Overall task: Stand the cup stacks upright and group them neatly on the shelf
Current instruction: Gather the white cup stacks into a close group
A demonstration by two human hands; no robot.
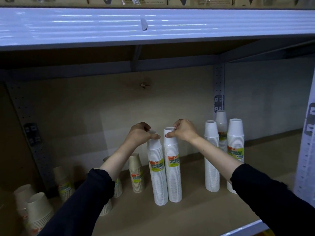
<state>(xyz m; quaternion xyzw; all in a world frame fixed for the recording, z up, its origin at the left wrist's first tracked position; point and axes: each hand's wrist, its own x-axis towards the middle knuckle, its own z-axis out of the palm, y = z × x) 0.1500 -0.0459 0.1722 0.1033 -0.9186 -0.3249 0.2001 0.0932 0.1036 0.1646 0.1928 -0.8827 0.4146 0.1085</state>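
1. The left hand (140, 132) pinches the top of one tall white wrapped cup stack (158, 174).
2. The right hand (183, 130) pinches its touching twin (173, 169).
3. Both stand upright mid-shelf on the brown shelf board (196, 210).

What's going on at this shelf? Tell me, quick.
A person is sorting cup stacks on the shelf. The left hand grips the top of a tall white stack, and the right hand pinches the top of a second white stack. Both stand upright, close side by side. Three more white stacks stand upright to the right, and shorter brown stacks sit to the left.
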